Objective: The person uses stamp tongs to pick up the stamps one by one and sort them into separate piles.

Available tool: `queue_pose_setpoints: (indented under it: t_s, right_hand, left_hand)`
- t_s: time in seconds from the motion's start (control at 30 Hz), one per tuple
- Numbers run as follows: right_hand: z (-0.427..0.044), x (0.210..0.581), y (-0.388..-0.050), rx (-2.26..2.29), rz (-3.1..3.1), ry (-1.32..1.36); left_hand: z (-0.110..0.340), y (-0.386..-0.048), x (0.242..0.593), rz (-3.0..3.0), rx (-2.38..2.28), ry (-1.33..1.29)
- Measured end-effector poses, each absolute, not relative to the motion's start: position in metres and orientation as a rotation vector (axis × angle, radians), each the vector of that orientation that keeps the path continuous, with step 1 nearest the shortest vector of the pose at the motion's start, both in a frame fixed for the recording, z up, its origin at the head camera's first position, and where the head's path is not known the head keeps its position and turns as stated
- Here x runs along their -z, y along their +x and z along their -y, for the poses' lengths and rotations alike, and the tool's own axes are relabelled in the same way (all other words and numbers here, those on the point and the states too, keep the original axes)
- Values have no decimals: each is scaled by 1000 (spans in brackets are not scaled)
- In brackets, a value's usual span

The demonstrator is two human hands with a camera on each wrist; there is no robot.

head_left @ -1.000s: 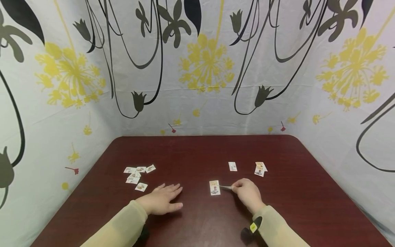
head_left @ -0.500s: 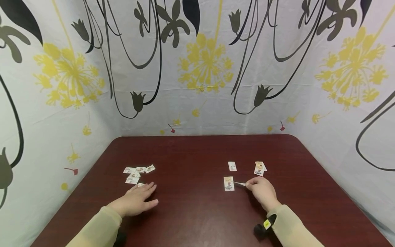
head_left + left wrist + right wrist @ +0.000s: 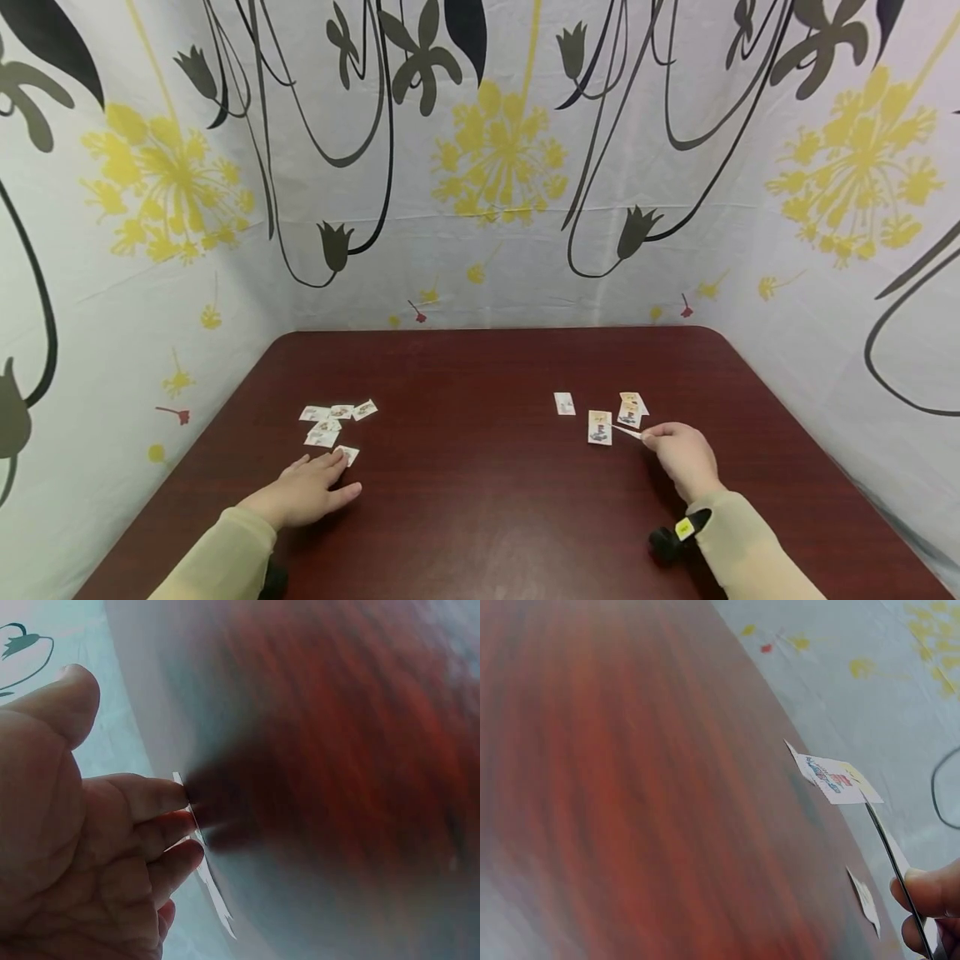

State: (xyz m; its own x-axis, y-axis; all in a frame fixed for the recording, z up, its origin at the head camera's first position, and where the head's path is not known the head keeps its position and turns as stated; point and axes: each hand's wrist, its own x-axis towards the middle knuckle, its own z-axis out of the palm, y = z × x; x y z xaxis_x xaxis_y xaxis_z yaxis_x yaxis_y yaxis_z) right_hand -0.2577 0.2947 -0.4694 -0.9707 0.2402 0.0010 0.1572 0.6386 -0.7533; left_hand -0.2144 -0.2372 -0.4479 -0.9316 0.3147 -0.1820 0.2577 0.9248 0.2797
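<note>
In the head view my right hand [image 3: 686, 460] pinches a pair of thin metal tweezers [image 3: 627, 432]. Their tips hold a small printed card [image 3: 599, 428], which the right wrist view shows raised above the table, this card [image 3: 826, 780] being at the end of the tweezers [image 3: 889, 851]. My left hand [image 3: 300, 492] reaches over the left side with fingers extended. Its fingertips touch or cover part of a small card [image 3: 348, 455]. Past it lie several more small cards [image 3: 322, 433], some overlapping. In the left wrist view the fingers [image 3: 169, 799] meet a card edge.
On the dark red table [image 3: 465, 517], a single card [image 3: 565, 403] lies left of the held one's far side. Overlapping cards [image 3: 632, 408] lie to its right. Patterned white cloth [image 3: 480, 275] closes off the back and sides.
My right hand has moved right and slightly away with the tweezers and card, toward the right-hand cards. My left hand has moved left onto the nearest card of the left group.
</note>
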Motion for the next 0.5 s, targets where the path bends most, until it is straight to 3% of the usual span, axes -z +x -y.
queue_pose_setpoints:
  t_s: [0.5]
  right_hand:
    - [-340, 466, -265, -1158, 2734, -483]
  left_hand:
    - [230, -214, 447, -2843, -367, 476]
